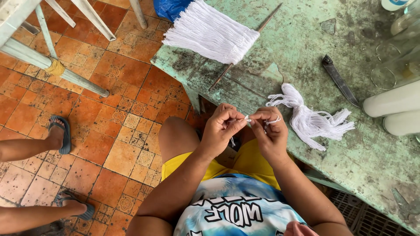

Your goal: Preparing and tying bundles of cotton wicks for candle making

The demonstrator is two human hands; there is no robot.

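Note:
My left hand (222,129) and my right hand (270,131) meet above my lap, fingertips pinched together on a short white thread (248,118). A loop of the same thread curls over my right fingers. Just right of my right hand, a loose bundle of white threads (311,121) lies on the worn green table (306,52). Farther back on the table, a wide fringe of white threads (212,32) hangs over a thin stick (267,19) and spills past the table's edge.
A dark-handled knife (340,81) lies on the table beyond the bundle. White cylinders (391,102) and clear glass items stand at the right edge. Another person's sandalled feet (60,133) rest on the orange tiled floor at left, under pale furniture legs (57,72).

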